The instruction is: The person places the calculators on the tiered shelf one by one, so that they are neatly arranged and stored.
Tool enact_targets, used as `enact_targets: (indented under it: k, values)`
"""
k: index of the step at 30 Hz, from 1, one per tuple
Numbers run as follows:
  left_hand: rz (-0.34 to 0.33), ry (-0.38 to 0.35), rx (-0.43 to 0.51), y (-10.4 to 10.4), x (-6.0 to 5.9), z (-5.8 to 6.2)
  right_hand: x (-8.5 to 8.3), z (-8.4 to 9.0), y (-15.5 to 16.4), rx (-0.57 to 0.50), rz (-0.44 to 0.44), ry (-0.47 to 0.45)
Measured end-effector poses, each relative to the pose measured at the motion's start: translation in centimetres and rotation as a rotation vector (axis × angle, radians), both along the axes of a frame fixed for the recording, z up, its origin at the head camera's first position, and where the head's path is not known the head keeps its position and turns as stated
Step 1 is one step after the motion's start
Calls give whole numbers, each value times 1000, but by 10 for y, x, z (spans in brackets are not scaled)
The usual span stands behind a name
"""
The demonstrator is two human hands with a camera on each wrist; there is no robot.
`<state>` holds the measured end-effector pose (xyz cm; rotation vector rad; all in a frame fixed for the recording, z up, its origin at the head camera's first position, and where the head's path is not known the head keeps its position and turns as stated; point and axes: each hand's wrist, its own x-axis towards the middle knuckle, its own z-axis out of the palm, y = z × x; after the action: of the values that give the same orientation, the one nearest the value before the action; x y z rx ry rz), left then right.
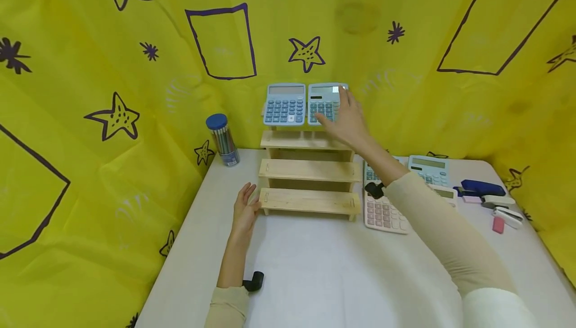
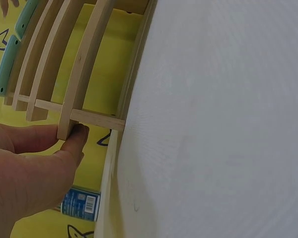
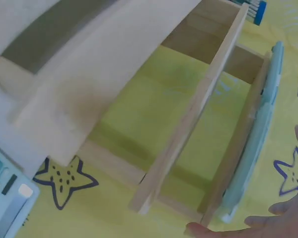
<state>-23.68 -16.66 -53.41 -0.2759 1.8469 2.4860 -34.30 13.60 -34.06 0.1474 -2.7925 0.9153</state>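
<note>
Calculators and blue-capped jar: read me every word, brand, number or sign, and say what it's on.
"+": white key, upper left calculator.
Too small to read: its other keys, upper right calculator, pink calculator and those beside it.
Too blurred: label on the blue-capped jar, with a barcode.

The left hand (image 1: 245, 215) pinches with thumb and fingertips, and the left forearm (image 1: 232, 263) runs back from that grip toward the body. Ahead of the grip and to its right, well apart, the right hand (image 1: 350, 120) spreads at the end of an outstretched right arm (image 1: 443, 235), its thumb held away from the fingers.
</note>
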Motion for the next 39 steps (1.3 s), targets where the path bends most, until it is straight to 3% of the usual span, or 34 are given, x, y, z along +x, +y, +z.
enact_targets:
  k: [7, 11, 16, 22, 29, 36, 39]
  values:
    - [14, 1, -3, -6, -2, 7, 51, -9, 34, -64, 57, 32]
    - [14, 5, -9, -11, -2, 10, 81, -21, 54, -27, 39, 7]
    - [12, 4, -6, -15, -2, 11, 110, -46, 77, 20, 9, -1]
    - [5, 2, -12, -13, 1, 5, 145, -91, 108, 46, -39, 5]
    - [8, 1, -13, -9, 2, 3, 172, -143, 146, 115, -125, -86]
    - [1, 7, -5, -3, 1, 2, 189, -169, 174, 154, -233, -225]
    - [-3, 8, -10, -1, 1, 3, 192, -175, 181, 167, -258, -238]
